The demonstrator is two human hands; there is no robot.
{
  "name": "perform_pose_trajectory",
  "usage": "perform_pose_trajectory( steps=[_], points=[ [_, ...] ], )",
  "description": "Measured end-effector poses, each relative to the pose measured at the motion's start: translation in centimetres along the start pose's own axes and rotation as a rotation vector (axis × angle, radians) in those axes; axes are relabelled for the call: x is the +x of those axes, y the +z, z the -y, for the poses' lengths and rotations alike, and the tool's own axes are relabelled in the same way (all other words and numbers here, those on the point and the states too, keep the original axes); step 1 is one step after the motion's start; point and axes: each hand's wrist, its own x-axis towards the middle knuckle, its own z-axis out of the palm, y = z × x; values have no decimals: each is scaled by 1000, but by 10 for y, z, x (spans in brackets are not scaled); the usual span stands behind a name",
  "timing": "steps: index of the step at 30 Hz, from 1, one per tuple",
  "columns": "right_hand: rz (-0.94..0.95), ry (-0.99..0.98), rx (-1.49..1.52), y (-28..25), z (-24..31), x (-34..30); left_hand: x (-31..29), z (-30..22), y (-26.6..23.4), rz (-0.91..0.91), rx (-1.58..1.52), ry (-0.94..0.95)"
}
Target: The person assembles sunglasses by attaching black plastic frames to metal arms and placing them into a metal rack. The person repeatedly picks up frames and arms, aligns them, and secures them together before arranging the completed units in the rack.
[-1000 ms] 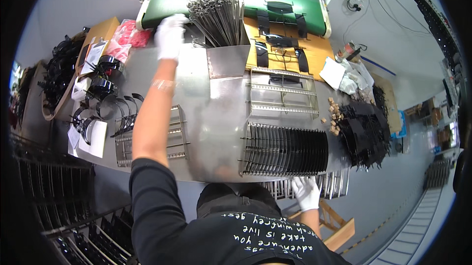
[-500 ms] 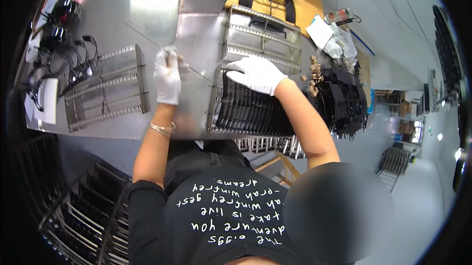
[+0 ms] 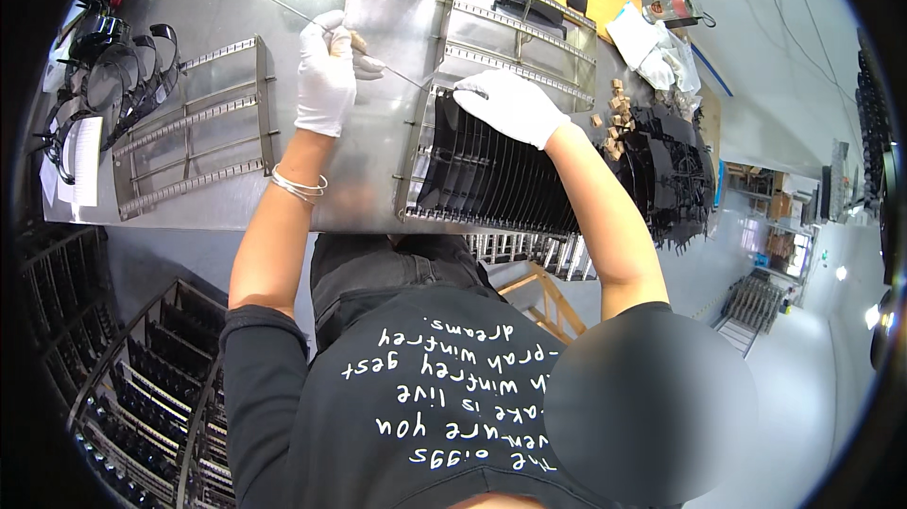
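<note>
My left hand (image 3: 326, 84), in a white glove, is closed around a long thin metal rod (image 3: 274, 0). The rod slants across the steel table, and its near-right end reaches the corner of a metal rack (image 3: 408, 189). In that rack stand many thin curved black pieces (image 3: 491, 164), side by side in a row. My right hand (image 3: 510, 104), also gloved, lies over the far edge of this rack. Its fingers are bent together beside the rod's end at the rack's corner; what they pinch there is hidden.
An open slotted rack (image 3: 194, 136) lies at the left, beside shiny black curved parts (image 3: 132, 84). Behind the filled rack is another slotted rack (image 3: 515, 46). Small brown blocks (image 3: 619, 117) and stacked black pieces (image 3: 671, 169) sit at the right, near a clear plastic bag (image 3: 666, 65).
The head view has shifted, so the table sits higher in it. The rod's right end has come closer to my right hand at the rack's corner. My left hand keeps its grip.
</note>
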Motion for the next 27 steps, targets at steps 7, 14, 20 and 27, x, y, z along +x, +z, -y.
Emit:
perform_pose_trajectory(
  steps=[7, 14, 20, 27],
  points=[
    [-16, -12, 17, 2, -3, 0, 14, 8, 1, -15, -69, -139],
    [109, 30, 15, -11, 8, 1, -12, 52, -3, -277, -140, -338],
    [73, 72, -8, -2, -7, 0, -14, 53, 12, -331, -151, -401],
    [66, 130, 14, -6, -14, -3, -21, 60, 29, -152, 8, -550]
  ],
)
